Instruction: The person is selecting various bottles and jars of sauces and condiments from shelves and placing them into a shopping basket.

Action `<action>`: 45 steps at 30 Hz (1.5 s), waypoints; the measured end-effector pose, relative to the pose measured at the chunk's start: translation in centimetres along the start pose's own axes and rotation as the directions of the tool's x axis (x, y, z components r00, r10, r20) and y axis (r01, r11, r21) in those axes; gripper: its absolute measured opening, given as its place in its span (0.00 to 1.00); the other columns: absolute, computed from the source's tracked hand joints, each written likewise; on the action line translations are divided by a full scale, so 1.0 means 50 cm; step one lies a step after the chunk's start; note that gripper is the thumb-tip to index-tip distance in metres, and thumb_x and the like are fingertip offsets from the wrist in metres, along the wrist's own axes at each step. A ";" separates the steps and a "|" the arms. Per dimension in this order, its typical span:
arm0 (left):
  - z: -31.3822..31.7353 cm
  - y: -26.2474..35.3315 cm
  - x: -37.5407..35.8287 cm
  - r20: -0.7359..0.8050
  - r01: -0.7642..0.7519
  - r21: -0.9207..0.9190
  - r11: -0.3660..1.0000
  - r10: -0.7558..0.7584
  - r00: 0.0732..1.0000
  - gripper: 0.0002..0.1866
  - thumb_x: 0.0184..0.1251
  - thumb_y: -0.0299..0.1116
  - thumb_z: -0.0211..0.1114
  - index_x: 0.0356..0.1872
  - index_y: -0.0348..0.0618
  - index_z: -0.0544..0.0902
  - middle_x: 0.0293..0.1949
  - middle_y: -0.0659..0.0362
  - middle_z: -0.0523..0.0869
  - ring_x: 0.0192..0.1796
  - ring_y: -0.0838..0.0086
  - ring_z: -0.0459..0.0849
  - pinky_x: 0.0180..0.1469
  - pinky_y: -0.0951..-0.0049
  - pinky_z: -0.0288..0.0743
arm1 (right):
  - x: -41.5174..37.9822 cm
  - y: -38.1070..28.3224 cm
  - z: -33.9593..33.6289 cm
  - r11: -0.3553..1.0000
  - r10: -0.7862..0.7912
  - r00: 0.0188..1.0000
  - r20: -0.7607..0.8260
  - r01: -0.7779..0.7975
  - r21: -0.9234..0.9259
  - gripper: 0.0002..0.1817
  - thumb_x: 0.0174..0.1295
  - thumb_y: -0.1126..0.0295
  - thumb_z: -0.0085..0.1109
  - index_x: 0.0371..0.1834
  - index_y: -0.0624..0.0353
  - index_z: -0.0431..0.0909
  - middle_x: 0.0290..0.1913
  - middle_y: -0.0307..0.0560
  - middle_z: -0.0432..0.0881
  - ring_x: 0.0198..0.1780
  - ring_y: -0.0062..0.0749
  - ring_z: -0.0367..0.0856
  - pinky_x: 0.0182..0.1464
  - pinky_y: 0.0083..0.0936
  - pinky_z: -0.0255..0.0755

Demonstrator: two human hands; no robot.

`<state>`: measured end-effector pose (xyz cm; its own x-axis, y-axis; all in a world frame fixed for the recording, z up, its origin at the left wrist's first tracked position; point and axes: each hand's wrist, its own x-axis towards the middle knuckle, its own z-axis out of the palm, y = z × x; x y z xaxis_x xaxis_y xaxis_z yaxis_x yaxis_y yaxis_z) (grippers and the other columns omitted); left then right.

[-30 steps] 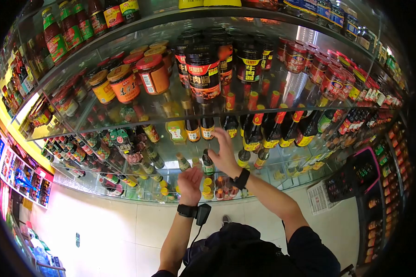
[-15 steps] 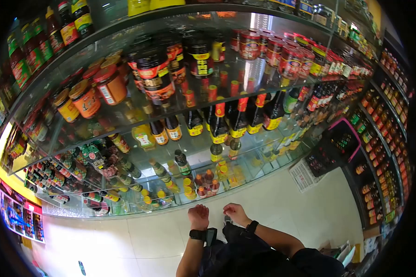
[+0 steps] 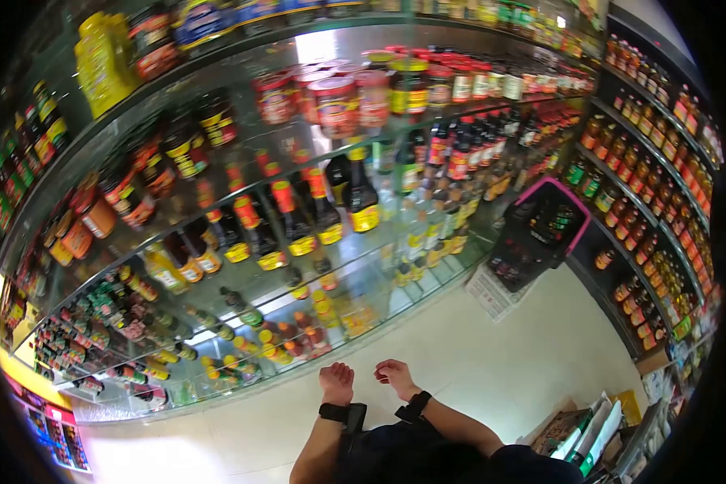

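My left hand [image 3: 336,382] is raised above the pale floor, its fingers curled in and nothing visible in it. A little to its right is my right hand [image 3: 394,376], fingers bent toward the thumb; whether something small is between them cannot be made out. Both wrists wear dark bands. Neither hand touches the glass shelves [image 3: 363,337], whose lower edge lies just beyond them. Nearest on the bottom shelf are red-capped sauce bottles [image 3: 308,329] and yellow-capped bottles [image 3: 274,348]. Above them stand dark bottles with red necks and yellow labels [image 3: 292,226].
A black basket with a pink rim [image 3: 538,234] stands on the floor at the right, beside a printed sheet [image 3: 492,295]. Dark shelves of bottles [image 3: 649,202] line the right side. Boxes and packets [image 3: 593,431] lie at the lower right.
The view has swung to the right, so shelves and basket appear further left. My right hand's fingers have curled in more. My left hand stays curled.
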<state>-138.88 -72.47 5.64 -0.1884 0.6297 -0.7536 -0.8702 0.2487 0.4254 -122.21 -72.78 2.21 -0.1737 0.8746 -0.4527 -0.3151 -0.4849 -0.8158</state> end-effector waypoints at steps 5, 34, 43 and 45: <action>0.126 -0.231 -0.007 0.024 0.107 0.052 0.993 -0.108 0.994 0.08 0.54 0.34 0.46 0.28 0.42 0.71 0.28 0.59 0.75 0.31 0.70 0.74 0.40 0.70 0.72 | -0.050 -0.074 -0.243 0.993 0.034 0.988 -0.149 -0.017 0.119 0.06 0.52 0.75 0.48 0.31 0.62 0.75 0.26 0.43 0.78 0.27 0.25 0.77 0.30 0.20 0.71; 0.891 -1.122 0.074 0.075 0.447 0.614 0.650 -0.612 0.787 0.10 0.59 0.38 0.45 0.31 0.43 0.71 0.29 0.61 0.75 0.32 0.74 0.74 0.39 0.73 0.71 | -0.151 -0.290 -1.206 0.772 0.167 0.477 -0.863 0.481 0.415 0.04 0.49 0.71 0.45 0.28 0.56 0.70 0.22 0.42 0.73 0.24 0.29 0.73 0.27 0.23 0.68; 1.081 -1.228 0.126 0.042 0.470 0.618 0.630 -0.623 0.781 0.11 0.58 0.38 0.47 0.33 0.41 0.71 0.35 0.58 0.74 0.38 0.71 0.72 0.48 0.69 0.69 | -0.062 -0.509 -1.321 0.871 0.063 0.440 -0.896 0.414 0.265 0.03 0.52 0.70 0.48 0.29 0.55 0.72 0.23 0.40 0.75 0.26 0.25 0.74 0.31 0.22 0.70; 1.094 -1.244 0.142 -0.002 0.509 0.598 0.619 -0.634 0.773 0.11 0.58 0.37 0.47 0.33 0.41 0.71 0.35 0.58 0.74 0.38 0.71 0.72 0.48 0.69 0.69 | -0.044 -0.505 -1.356 0.898 0.051 0.459 -0.887 0.368 0.242 0.04 0.52 0.70 0.48 0.29 0.55 0.72 0.24 0.40 0.75 0.26 0.26 0.74 0.32 0.22 0.71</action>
<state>-61.20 -43.22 1.26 0.4056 0.3277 -0.8533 -0.3624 0.9147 0.1790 -50.62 -62.51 -0.57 0.7320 0.3759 -0.5682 -0.5722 -0.1134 -0.8122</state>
